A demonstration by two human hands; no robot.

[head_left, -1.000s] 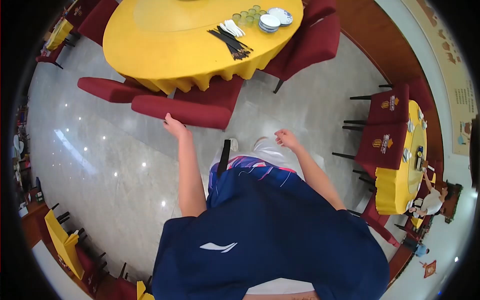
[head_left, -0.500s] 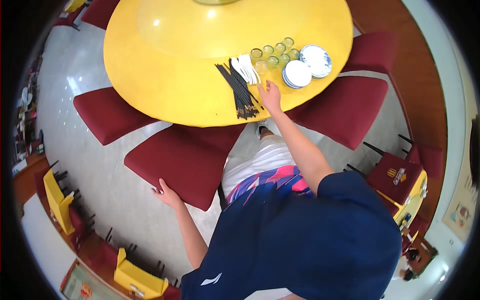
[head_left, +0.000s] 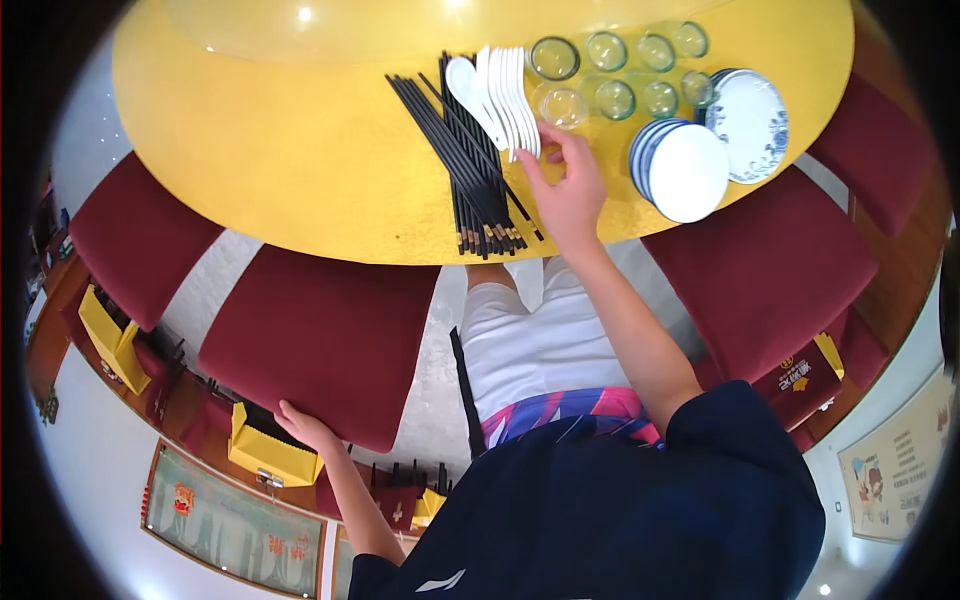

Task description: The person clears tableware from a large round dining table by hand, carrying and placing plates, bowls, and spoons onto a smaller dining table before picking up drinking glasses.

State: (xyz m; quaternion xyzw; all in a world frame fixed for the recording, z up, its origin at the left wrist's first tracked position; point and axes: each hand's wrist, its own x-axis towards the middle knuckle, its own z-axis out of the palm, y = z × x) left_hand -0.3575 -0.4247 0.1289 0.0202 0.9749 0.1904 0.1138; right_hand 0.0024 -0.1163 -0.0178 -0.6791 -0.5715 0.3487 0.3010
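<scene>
My right hand (head_left: 570, 190) is over the yellow round table (head_left: 270, 160), thumb and forefinger apart at the handle ends of the white spoons (head_left: 510, 95); whether they touch is unclear. Black chopsticks (head_left: 450, 150) lie in a crossed pile left of the spoons, partly under them. Behind and right of the hand stand several clear glasses (head_left: 615, 98). A stack of white bowls (head_left: 688, 172) and patterned plates (head_left: 755, 125) sit at the right. My left hand (head_left: 305, 428), holding nothing, has its fingers stretched along the lower edge of a red chair (head_left: 320, 340).
Other red chairs stand along the table, at the left (head_left: 145, 235) and right (head_left: 765, 270). More yellow-covered tables (head_left: 270, 450) appear behind, at the lower left. Framed panels (head_left: 235, 510) hang on the wall.
The table and tableware appear closer. My right hand has come from beside the body to the spoons. My left hand has stayed low, beside the chair.
</scene>
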